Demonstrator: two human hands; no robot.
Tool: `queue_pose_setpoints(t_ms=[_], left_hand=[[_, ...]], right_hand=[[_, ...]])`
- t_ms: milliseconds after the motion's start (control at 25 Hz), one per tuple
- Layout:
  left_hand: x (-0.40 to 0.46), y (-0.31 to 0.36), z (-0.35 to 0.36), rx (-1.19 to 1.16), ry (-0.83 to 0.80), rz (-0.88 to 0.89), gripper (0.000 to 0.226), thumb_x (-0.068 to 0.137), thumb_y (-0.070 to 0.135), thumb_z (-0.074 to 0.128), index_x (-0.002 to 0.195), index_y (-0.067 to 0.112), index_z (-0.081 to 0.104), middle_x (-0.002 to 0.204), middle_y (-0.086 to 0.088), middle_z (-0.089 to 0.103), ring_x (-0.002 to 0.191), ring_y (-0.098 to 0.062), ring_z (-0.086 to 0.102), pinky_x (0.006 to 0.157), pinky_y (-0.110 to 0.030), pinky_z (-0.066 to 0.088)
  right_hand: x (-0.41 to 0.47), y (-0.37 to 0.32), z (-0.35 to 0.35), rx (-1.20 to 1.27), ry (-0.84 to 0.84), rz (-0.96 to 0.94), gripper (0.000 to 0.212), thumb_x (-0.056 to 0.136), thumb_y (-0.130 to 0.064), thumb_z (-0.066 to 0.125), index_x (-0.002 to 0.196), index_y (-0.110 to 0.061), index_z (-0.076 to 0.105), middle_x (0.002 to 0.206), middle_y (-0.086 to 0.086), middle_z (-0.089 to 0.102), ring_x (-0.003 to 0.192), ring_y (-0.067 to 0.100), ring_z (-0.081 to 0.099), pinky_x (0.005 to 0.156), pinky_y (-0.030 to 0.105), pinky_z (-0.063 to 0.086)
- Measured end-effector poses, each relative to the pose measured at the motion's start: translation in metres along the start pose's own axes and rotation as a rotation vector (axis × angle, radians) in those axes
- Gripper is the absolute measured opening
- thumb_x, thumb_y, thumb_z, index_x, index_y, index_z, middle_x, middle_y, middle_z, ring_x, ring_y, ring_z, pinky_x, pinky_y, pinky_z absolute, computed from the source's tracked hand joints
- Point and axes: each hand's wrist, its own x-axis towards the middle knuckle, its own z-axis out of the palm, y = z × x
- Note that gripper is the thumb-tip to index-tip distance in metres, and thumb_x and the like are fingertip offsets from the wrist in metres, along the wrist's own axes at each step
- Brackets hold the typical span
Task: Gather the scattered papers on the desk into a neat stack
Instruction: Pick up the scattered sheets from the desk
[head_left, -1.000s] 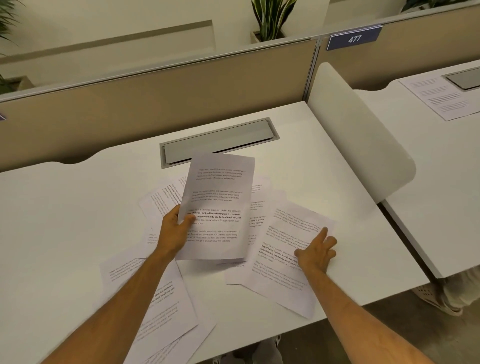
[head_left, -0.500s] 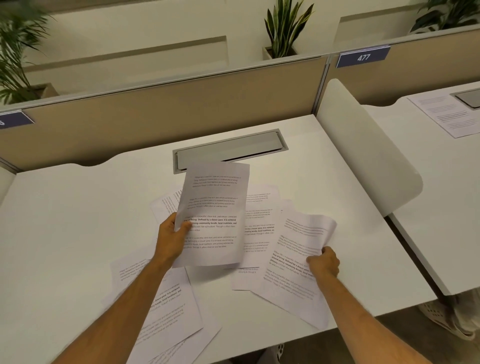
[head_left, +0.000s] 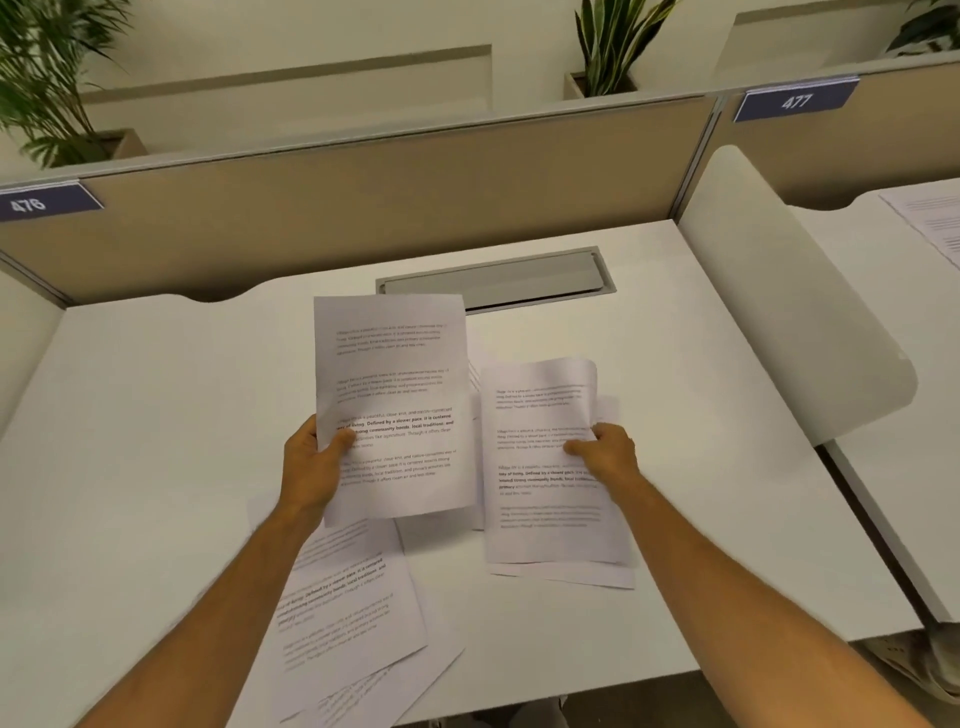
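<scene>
Fingers of the left hand (head_left: 311, 467) are closed on the left edge of a white printed sheet of paper (head_left: 395, 405), thumb lying across its front and the rest hidden behind it, so that the page stands lifted and nearly upright above the white tabletop (head_left: 156, 415). Across from it the right hand (head_left: 605, 452) has its fingers (head_left: 579, 446) pinched shut on the right side of a second white printed sheet (head_left: 540, 467), whose top edge curls forward a little; this page is raised too, with its lower end close over other paper. The two held sheets hang side by side, their near edges almost meeting, the left one higher than the right. Under the right-hand sheet at least one more white page (head_left: 571, 577) lies flat, its bottom edge peeping out, and a further corner shows just beside the right wrist. Nearer the front edge of the tabletop, below the left forearm, several loose printed pages (head_left: 353, 623) lie fanned and overlapping at angles, one corner reaching the edge. Behind the held sheets a grey rectangular cable hatch (head_left: 519, 283) is set into the surface, partly covered by the left sheet's top corner. A tan partition wall (head_left: 363, 208) runs along the back, carrying blue number tags reading 476 (head_left: 31, 204) and 477 (head_left: 795, 100). A white curved side divider (head_left: 779, 312) separates the neighbouring desk, where another printed page (head_left: 930, 218) lies.
</scene>
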Motion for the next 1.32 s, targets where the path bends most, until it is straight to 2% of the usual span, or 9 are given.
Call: queue_pose_setpoints(t_ms=[160,320,480,560,680,800,1000,1200,1320], left_hand=[[0.006,-0.004,-0.007,0.009,0.016,-0.015,0.033,0.097,0.018,0.067,0.130,0.020,0.065,0.115,0.001,0.075,0.097,-0.024,0.074,0.080,-0.042,0.063],[0.013,-0.010,-0.020,0.045,0.027,-0.035,0.032,0.097,0.020,0.066,0.129,0.022,0.065,0.117,0.000,0.075,0.098,-0.027,0.074,0.081,-0.046,0.063],[0.017,-0.012,-0.029,0.043,0.026,-0.037,0.032,0.098,0.020,0.066,0.129,0.022,0.065,0.117,0.000,0.075,0.099,-0.027,0.074,0.081,-0.047,0.062],[0.020,-0.007,-0.027,0.037,0.019,-0.034,0.032,0.098,0.020,0.066,0.129,0.022,0.065,0.117,0.000,0.074,0.099,-0.026,0.074,0.081,-0.046,0.063],[0.025,0.004,-0.020,0.017,-0.001,-0.028,0.031,0.098,0.020,0.065,0.129,0.022,0.065,0.116,-0.001,0.074,0.097,-0.027,0.074,0.081,-0.047,0.063],[0.029,0.013,-0.011,0.013,-0.035,-0.025,0.031,0.100,0.020,0.062,0.130,0.023,0.063,0.115,0.000,0.074,0.097,-0.027,0.073,0.080,-0.046,0.062],[0.023,0.018,0.004,0.029,-0.126,-0.072,0.030,0.104,0.012,0.051,0.131,0.022,0.060,0.112,0.002,0.073,0.098,-0.020,0.072,0.091,-0.048,0.059],[0.004,0.030,0.024,-0.051,-0.326,-0.156,0.031,0.103,0.010,0.052,0.125,0.028,0.064,0.113,0.000,0.077,0.104,-0.026,0.074,0.092,-0.047,0.059],[-0.007,0.040,0.024,-0.087,-0.488,-0.153,0.028,0.100,0.031,0.062,0.128,0.028,0.065,0.116,-0.002,0.077,0.103,-0.026,0.075,0.087,-0.046,0.061]], right_hand=[[0.004,-0.005,0.045,-0.474,0.195,0.079,0.076,0.081,-0.033,0.078,0.140,-0.008,0.036,0.143,0.016,0.035,0.123,0.041,0.045,0.096,0.045,0.048],[0.006,-0.010,0.067,-0.551,0.205,0.085,0.098,0.074,-0.025,0.083,0.147,-0.013,0.020,0.146,0.017,0.033,0.120,0.041,0.049,0.098,0.047,0.046],[0.017,-0.009,0.058,-0.421,0.216,0.112,0.078,0.088,-0.013,0.066,0.151,-0.010,0.019,0.136,0.018,0.054,0.122,0.040,0.053,0.101,0.045,0.042],[0.023,-0.010,0.038,-0.257,0.193,0.059,0.056,0.090,-0.010,0.061,0.142,-0.007,0.041,0.133,0.021,0.058,0.119,0.040,0.057,0.100,0.043,0.048],[0.024,-0.020,-0.006,-0.165,0.223,-0.105,0.021,0.089,-0.007,0.054,0.106,-0.007,0.068,0.110,0.021,0.068,0.098,0.038,0.066,0.080,0.037,0.055],[0.014,-0.038,-0.052,0.010,0.261,-0.197,0.015,0.088,-0.005,0.054,0.086,-0.011,0.068,0.091,0.015,0.072,0.081,0.033,0.069,0.060,0.026,0.050],[-0.007,-0.060,-0.092,0.539,0.115,-0.167,0.017,0.091,-0.005,0.065,0.098,-0.018,0.073,0.090,0.001,0.080,0.074,0.020,0.078,0.055,0.030,0.061],[-0.021,-0.074,-0.024,0.647,-0.136,-0.152,0.017,0.092,-0.013,0.069,0.109,-0.015,0.073,0.106,0.007,0.079,0.092,0.027,0.076,0.073,0.038,0.063],[-0.033,-0.087,0.022,0.699,-0.245,-0.113,0.022,0.094,-0.014,0.067,0.115,-0.014,0.068,0.114,0.008,0.076,0.102,0.031,0.073,0.088,0.048,0.060]])
